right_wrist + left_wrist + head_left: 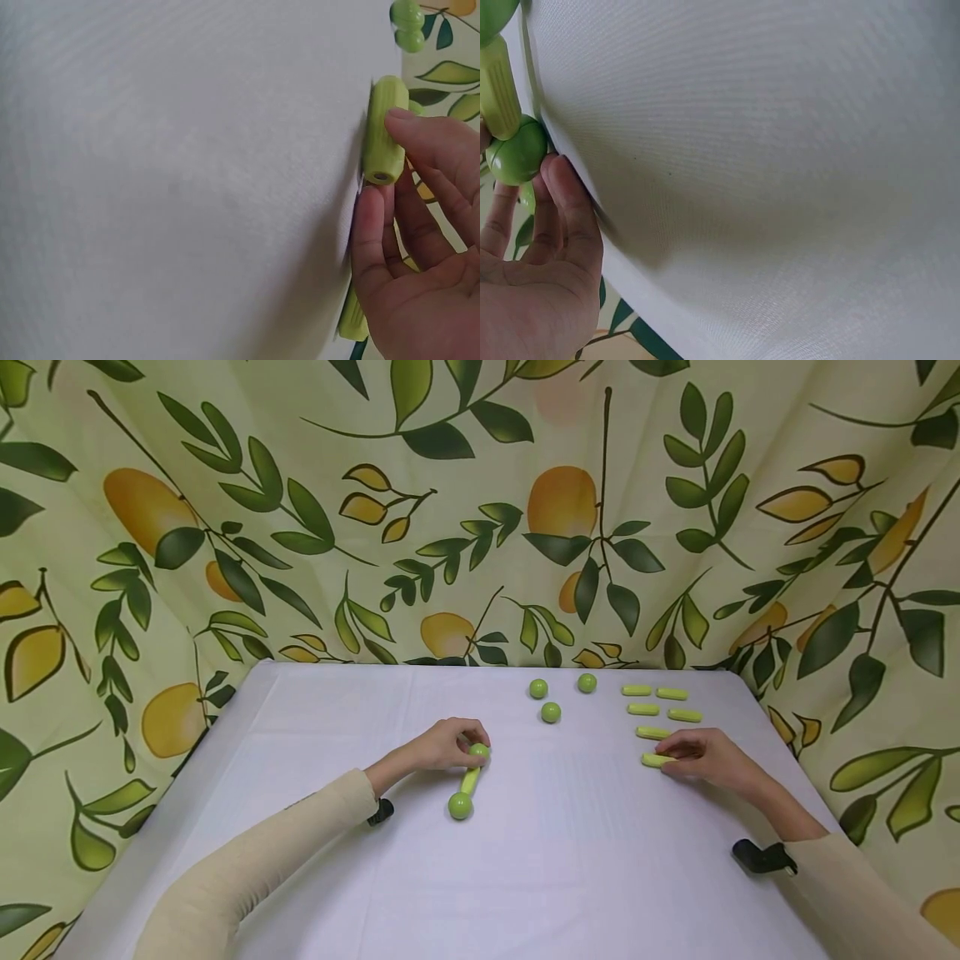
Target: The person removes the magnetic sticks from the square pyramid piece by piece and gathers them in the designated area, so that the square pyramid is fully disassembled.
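Observation:
Left of the table's middle, my left hand [441, 743] pinches the far green ball [479, 752] of a joined piece. A light green rod [470, 781] links that ball to a second green ball [461, 806] at its near end. The left wrist view shows the gripped ball [517, 154] between thumb and fingers, the thumb mostly cut off. On the right side, my right hand [708, 758] pinches a loose light green rod [656, 761], the nearest of a group. A hole shows in the end of this gripped rod [385, 131] in the right wrist view.
Several more light green rods [642, 709] lie in two short columns beyond my right hand. Three loose green balls [551, 712] sit at the back, left of the rods. A white cloth covers the table [570, 877]; a leaf-patterned curtain [480, 552] hangs behind it.

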Motion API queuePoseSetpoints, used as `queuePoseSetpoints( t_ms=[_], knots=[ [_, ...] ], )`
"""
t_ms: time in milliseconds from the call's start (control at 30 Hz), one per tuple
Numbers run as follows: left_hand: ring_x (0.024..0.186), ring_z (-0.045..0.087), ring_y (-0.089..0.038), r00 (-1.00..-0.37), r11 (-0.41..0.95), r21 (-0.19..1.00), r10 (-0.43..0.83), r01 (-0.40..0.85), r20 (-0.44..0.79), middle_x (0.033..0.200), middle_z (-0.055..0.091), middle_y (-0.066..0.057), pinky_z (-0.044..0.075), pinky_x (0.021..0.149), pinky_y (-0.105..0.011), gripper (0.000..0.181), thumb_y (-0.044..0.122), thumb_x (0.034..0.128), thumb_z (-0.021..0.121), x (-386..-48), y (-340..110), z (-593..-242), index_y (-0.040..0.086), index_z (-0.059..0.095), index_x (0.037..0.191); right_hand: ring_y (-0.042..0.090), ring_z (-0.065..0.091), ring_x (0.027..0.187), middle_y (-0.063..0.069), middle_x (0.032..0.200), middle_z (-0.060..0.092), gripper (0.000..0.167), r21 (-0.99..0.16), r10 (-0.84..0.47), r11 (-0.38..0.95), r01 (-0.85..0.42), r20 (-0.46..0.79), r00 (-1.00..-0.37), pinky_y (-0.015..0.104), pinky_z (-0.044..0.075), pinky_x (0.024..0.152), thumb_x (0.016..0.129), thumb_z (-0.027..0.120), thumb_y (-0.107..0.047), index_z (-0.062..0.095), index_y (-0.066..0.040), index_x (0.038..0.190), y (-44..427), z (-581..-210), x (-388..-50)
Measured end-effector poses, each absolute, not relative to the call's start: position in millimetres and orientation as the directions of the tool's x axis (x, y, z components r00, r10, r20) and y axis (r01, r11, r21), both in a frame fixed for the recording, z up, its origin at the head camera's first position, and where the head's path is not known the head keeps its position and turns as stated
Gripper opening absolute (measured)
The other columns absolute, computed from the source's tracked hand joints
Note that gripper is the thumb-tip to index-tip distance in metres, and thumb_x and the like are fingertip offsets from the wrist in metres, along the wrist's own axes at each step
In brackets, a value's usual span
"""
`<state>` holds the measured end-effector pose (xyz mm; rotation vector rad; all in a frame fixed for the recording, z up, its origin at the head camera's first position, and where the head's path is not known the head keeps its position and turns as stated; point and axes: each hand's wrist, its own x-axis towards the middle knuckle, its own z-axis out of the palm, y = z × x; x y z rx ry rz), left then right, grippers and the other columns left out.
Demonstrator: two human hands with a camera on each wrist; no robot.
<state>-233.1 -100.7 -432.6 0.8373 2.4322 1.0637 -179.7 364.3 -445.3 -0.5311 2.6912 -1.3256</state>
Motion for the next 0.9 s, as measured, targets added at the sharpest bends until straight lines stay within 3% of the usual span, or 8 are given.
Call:
queuePoseSetpoints(
  t_ms=[500, 900],
  knots=[
    [0.091, 0.061, -0.017, -0.767, 0.548, 0.757, 0.634, 0.357, -0.097, 0.107, 0.067, -0.001, 0.051, 0.083, -0.028, 0.018, 0.012, 0.0897, 0.080, -232.1, -102.2, -432.0, 0.011, 0.069, 0.104, 0.014, 0.067, 0.092, 0.021, 0.110, 0.070, 0.028, -0.770, -0.358, 0.556, -0.312, 0.117, -0.926, 0.020, 0.054, 0.076, 0.088, 0.079, -0.002, 0.070, 0.006, 0.113, 356.8, -424.2, -185.1],
    [0.087, 0.061, -0.016, -0.753, 0.529, 0.751, 0.655, 0.394, -0.067, 0.103, 0.068, -0.001, 0.051, 0.080, -0.027, 0.018, 0.011, 0.0898, 0.079, -231.9, -100.3, -431.3, 0.009, 0.070, 0.105, 0.022, 0.067, 0.097, 0.021, 0.113, 0.069, 0.029, -0.834, -0.437, 0.477, -0.278, 0.050, -0.898, 0.023, 0.054, 0.083, 0.090, 0.077, -0.002, 0.069, 0.007, 0.116, 308.8, -421.0, -207.5]
  ],
)
